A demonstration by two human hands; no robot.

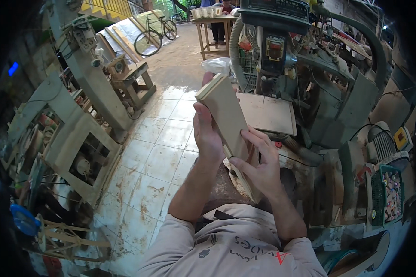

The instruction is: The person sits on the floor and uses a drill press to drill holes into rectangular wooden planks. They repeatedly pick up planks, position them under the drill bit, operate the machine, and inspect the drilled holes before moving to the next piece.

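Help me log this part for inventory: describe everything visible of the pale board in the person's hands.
The board is long, flat and pale beige, apparently wood or wood-based. Its upper end looks layered; whether it is one piece or several stacked is unclear. It slants in front of the body, upper end toward the left. The left hand is against its left side; the right hand grips it lower down, hiding part.

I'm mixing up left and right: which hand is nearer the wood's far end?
The left hand: it is beside the far end of the wood, while the right hand holds it lower, nearer the shirt.
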